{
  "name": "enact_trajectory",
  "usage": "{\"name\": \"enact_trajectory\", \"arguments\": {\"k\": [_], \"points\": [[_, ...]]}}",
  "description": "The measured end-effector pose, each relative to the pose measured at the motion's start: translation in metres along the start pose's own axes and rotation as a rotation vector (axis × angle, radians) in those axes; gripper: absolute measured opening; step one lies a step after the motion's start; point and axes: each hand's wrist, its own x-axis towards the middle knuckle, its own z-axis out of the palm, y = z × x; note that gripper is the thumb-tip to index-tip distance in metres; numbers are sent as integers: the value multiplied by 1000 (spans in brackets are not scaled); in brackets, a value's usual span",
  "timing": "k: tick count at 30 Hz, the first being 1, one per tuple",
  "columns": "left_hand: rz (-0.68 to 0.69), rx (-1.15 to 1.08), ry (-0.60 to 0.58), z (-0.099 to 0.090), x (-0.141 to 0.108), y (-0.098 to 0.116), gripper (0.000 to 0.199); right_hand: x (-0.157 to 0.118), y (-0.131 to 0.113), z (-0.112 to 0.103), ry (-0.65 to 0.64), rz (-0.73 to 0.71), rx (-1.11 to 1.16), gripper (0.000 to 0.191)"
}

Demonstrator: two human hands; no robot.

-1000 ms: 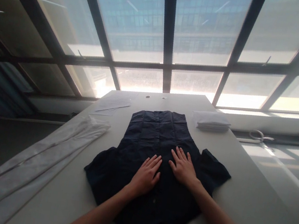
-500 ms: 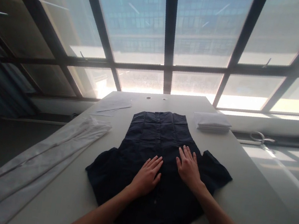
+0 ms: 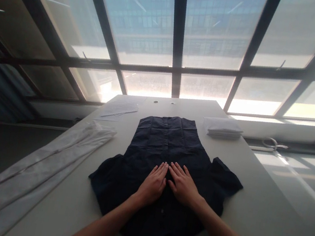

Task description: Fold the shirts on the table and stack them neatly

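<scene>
A dark navy short-sleeved shirt (image 3: 169, 136) lies spread flat on the white table (image 3: 250, 214), its hem toward the window and its collar end near me. Flat on the middle of the shirt rests my left hand (image 3: 153, 183), fingers stretched out. Close beside it, my right hand (image 3: 184, 185) also lies flat on the fabric with its fingers extended. The fingertips of both hands nearly meet along the button front. Neither hand grips anything. My forearms partly cover the shirt's lower part.
White garments (image 3: 46, 168) lie along the table's left edge, with thin white sheets (image 3: 118, 109) beyond them. A folded white stack (image 3: 222, 128) stands at the far right. Behind the table run large windows (image 3: 215, 27). A white looped strip (image 3: 274, 144) lies beyond the right edge.
My right hand has slid left and toward me across the shirt, from its right side to the middle next to my left hand. The left hand has barely moved.
</scene>
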Motion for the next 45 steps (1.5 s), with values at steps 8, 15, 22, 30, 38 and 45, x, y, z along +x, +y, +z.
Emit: {"name": "enact_trajectory", "arguments": {"k": [8, 15, 22, 30, 38, 45], "points": [[18, 39, -10, -3, -1, 3, 55, -1, 0, 4, 29, 17, -8, 60], [17, 41, -3, -2, 0, 3, 56, -1, 0, 2, 38, 30, -19, 60], [-28, 127, -12, -3, 0, -8, 65, -1, 4, 3, 24, 153, -77, 62], [-422, 323, 0, -28, -5, -86, 63, 1, 18, -1, 11, 306, -115, 64], [-449, 362, 95, -33, -7, -105, 63, 2, 17, 0, 24, 299, -109, 65], [-164, 174, -31, -10, -6, -27, 62, 1, 20, 2, 55, 290, -103, 64]]}}
